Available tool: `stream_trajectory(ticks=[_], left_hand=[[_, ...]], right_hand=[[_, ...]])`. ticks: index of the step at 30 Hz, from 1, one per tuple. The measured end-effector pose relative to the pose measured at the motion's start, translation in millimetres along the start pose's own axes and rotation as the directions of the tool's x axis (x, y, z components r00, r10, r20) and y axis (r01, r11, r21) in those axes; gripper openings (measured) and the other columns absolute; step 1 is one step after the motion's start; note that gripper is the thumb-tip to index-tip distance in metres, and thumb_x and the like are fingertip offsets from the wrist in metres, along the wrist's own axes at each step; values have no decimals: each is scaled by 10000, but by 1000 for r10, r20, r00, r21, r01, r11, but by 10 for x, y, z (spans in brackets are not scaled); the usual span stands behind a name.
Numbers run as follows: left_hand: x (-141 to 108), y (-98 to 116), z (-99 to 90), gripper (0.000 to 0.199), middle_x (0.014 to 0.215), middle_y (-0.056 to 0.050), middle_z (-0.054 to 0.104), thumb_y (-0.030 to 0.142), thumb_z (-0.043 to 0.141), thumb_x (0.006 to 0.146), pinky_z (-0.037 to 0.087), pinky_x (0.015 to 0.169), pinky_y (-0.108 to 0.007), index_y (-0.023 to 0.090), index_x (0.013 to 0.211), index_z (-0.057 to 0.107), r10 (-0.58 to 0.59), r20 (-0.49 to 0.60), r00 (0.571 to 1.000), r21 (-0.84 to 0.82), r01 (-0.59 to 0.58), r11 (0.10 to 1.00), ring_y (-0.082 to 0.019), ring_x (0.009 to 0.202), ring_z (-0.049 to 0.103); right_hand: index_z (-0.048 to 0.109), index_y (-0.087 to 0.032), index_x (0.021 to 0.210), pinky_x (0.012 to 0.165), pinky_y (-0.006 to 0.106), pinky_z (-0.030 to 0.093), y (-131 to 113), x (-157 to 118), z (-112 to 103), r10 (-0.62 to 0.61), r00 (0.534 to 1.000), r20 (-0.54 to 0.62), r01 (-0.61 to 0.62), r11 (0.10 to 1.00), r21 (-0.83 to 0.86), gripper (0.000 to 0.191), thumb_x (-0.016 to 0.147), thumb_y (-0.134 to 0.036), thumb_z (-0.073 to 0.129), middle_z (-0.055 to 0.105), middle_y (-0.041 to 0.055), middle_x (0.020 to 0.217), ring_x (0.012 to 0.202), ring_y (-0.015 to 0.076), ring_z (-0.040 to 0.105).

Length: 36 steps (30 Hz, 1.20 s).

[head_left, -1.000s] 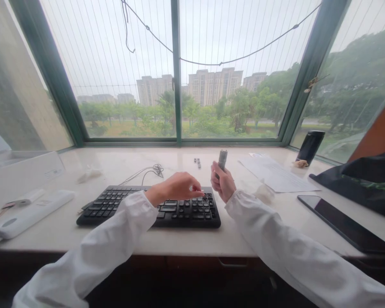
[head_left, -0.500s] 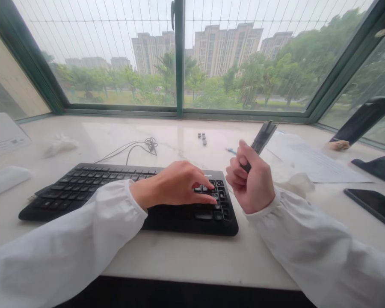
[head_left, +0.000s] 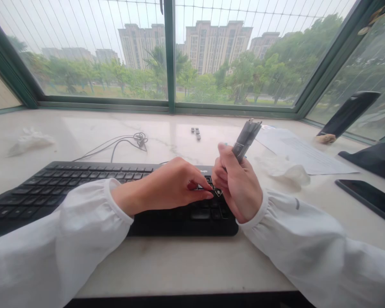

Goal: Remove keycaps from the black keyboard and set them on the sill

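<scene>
A black keyboard (head_left: pixel 182 229) lies across the table, with its number pad under my hands. My right hand (head_left: pixel 240 184) is wrapped round a dark, slim keycap puller (head_left: pixel 244 139), which tilts up and to the right. Thin metal wire shows below that fist, against a key (head_left: pixel 218 192) of the number pad. From the left, my left hand (head_left: pixel 170 186) reaches over the keyboard. Its thumb and index fingertips come close together at the wire, and its other fingers are hidden behind.
Several loose keycaps (head_left: pixel 196 133) lie behind the keyboard, right of a coiled cable (head_left: pixel 137 141). Crumpled clear plastic (head_left: pixel 288 173), a printed sheet (head_left: pixel 308 149) and a phone (head_left: pixel 368 201) are at the right. More crumpled plastic (head_left: pixel 30 141) sits at the left, before the window.
My right hand has moved in over the number pad, bringing the keycap puller down to the keys. The left thumb and index finger have drawn closer together. The view has shifted slightly.
</scene>
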<state>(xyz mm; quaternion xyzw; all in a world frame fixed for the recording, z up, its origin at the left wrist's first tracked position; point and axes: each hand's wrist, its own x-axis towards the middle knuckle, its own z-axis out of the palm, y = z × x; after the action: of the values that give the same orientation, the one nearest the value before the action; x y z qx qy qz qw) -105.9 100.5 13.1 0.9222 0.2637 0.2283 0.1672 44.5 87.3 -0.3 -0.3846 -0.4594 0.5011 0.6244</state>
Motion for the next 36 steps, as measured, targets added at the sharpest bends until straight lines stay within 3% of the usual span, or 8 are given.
stream_trajectory(ticks=[6, 12, 16, 22, 24, 26, 30, 36], left_hand=[[4, 2, 6, 191, 566, 20, 598, 277, 586, 824, 355, 524, -191, 229, 893, 758, -4, 2, 1000, 19, 4, 1000, -78, 479, 481], [3, -25, 15, 190, 581, 22, 611, 285, 598, 807, 353, 516, -182, 211, 870, 761, -33, 2, 999, -80, 33, 996, -69, 490, 450], [5, -53, 17, 187, 585, 21, 599, 296, 616, 801, 336, 518, -178, 196, 854, 764, -41, 14, 999, -136, 42, 990, -66, 523, 427], [6, -89, 29, 228, 569, 24, 534, 349, 637, 787, 312, 517, -178, 155, 760, 752, -85, -2, 996, -166, 83, 983, -62, 539, 391], [7, -91, 28, 248, 558, 25, 511, 371, 645, 780, 306, 507, -181, 147, 762, 751, -102, 5, 995, -173, 102, 980, -64, 533, 378], [7, -88, 24, 269, 548, 24, 499, 401, 659, 768, 291, 489, -189, 151, 792, 756, -130, 18, 991, -168, 132, 977, -68, 521, 366], [2, -84, 24, 263, 580, 7, 555, 397, 664, 773, 306, 495, -199, 169, 861, 761, -145, 20, 989, -153, 147, 977, -74, 520, 397], [-4, -89, 30, 246, 593, -1, 593, 366, 646, 796, 329, 502, -191, 168, 884, 762, -94, 26, 995, -169, 97, 981, -73, 525, 421]], right_hand=[[302, -219, 566, 363, 196, 278, 0, -22, -4, 17, 1000, 18, -16, 998, -55, 497, 778, -538, 618, 283, -86, 448, 394, 57, 275], [311, -214, 570, 386, 203, 288, 0, -46, -6, -2, 998, 55, 6, 997, -73, 486, 796, -531, 602, 294, -82, 459, 409, 61, 286], [344, -206, 556, 393, 214, 277, 8, -70, -32, -54, 979, 197, 65, 997, -51, 465, 831, -501, 577, 304, -76, 456, 409, 62, 290], [376, -194, 553, 416, 226, 265, -16, -144, -35, -140, 891, 433, 196, 977, -87, 436, 870, -438, 550, 331, -63, 472, 425, 63, 313], [378, -194, 554, 421, 226, 271, -37, -147, -9, -180, 898, 401, 233, 969, -87, 429, 865, -425, 560, 340, -63, 472, 426, 62, 322], [360, -199, 552, 403, 223, 259, -61, -124, 12, -195, 943, 269, 213, 976, -41, 433, 857, -427, 568, 310, -74, 454, 404, 58, 298], [296, -205, 514, 357, 218, 197, -96, -42, 16, -65, 998, 25, 64, 997, 51, 490, 830, -442, 588, 243, -88, 427, 363, 45, 237], [273, -216, 525, 338, 208, 180, -53, 7, 20, 78, 996, -49, -74, 994, 83, 492, 795, -446, 614, 224, -95, 431, 365, 44, 211]])
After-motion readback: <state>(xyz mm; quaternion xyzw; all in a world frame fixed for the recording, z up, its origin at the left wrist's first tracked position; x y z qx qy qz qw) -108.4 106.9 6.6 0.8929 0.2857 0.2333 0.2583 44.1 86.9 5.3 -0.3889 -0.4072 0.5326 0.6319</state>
